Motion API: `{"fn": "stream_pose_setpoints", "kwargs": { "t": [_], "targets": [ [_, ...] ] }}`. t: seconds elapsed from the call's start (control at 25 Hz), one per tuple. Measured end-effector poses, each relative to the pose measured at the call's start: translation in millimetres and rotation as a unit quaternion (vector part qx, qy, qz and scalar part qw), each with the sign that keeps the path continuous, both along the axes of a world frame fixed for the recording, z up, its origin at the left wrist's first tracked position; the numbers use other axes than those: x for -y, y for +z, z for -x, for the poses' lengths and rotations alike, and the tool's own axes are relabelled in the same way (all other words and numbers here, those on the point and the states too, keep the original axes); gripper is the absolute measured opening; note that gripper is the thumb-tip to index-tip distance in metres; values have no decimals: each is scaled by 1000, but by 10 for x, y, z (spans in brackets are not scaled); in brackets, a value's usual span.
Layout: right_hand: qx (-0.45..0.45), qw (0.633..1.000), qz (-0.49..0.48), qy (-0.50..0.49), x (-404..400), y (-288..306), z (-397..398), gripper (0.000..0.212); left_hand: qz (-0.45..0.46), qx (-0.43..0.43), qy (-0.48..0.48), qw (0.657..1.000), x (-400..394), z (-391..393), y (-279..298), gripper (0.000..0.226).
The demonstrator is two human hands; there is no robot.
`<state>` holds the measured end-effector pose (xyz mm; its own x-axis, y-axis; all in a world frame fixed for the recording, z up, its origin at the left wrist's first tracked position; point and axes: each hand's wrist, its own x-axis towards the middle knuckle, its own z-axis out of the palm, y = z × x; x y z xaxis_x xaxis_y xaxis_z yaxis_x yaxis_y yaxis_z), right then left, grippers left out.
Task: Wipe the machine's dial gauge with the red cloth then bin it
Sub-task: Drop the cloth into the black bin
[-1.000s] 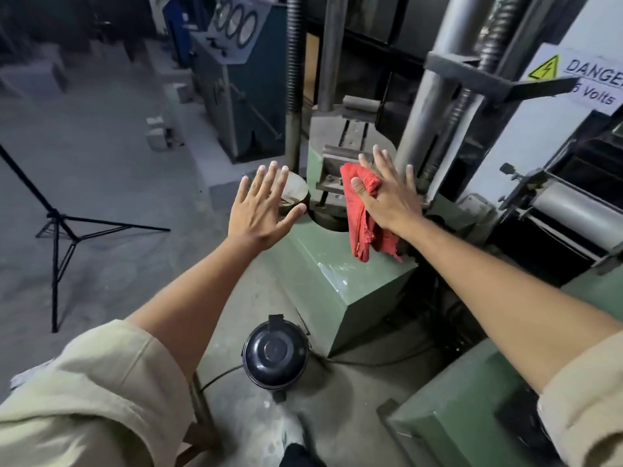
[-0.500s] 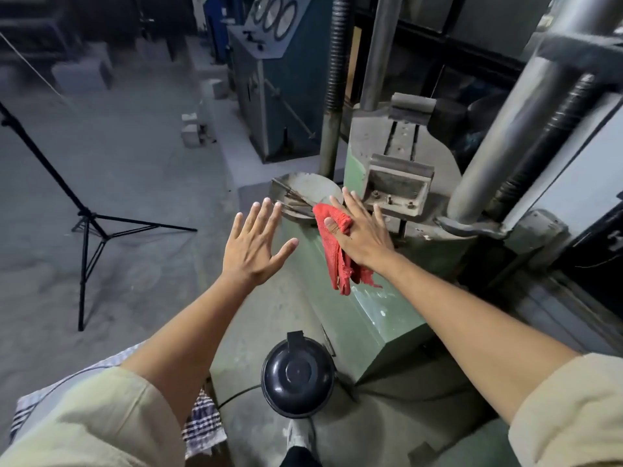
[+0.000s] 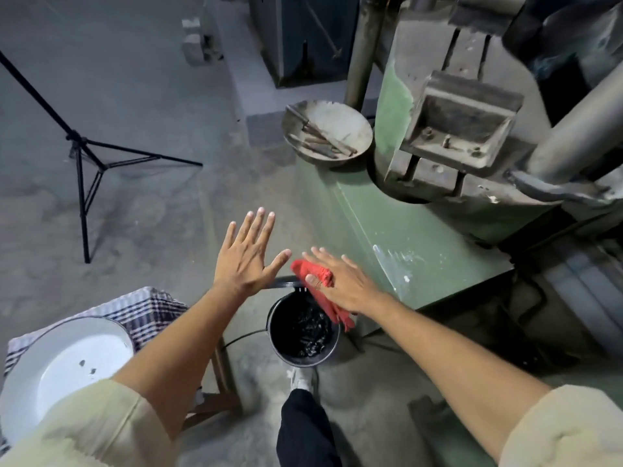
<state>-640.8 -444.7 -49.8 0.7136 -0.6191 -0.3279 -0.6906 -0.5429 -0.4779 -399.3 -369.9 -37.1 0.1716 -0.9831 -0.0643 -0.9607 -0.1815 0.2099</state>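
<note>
Two bare hands are held out over a concrete floor, close together but not touching. The left hand (image 3: 247,256) is spread flat, fingers apart, holding nothing. The right hand (image 3: 340,281) is laid palm-down on the red cloth (image 3: 320,288), which is pinched beneath the thumb and palm. The cloth is seen hanging with its long axis running down and toward the viewer, its lower end draped just over the far right rim of the open black bin (image 3: 301,330). The bin is placed directly below the right hand, so that hand is judged nearer for the drop. A foot (image 3: 301,379) is set at the bin's near edge. The green machine base (image 3: 404,237) is seen to the right. No dial gauge is shown.
</note>
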Motion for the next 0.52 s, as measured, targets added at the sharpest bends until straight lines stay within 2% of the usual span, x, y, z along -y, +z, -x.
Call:
{"fn": "stream_pose_setpoints", "kwargs": {
  "t": [0.12, 0.2, 0.4, 0.52],
  "targets": [
    [-53, 991, 21, 117, -314, -700, -21, 72, -41, -5, 3, 999, -211, -22, -517, 95],
    [-90, 982, 52, 156, -483, -1164, -15, 69, -65, -7, 8, 998, -342, -27, -837, 94],
    [-172, 969, 100, 147, -711, -2157, -107, 67, -114, -5, 16, 993, -615, -97, -1602, 92],
    [-193, 967, 118, 116, -677, -2456, -201, 80, -138, 2, 16, 990, -715, -164, -1911, 91]
  ]
}}
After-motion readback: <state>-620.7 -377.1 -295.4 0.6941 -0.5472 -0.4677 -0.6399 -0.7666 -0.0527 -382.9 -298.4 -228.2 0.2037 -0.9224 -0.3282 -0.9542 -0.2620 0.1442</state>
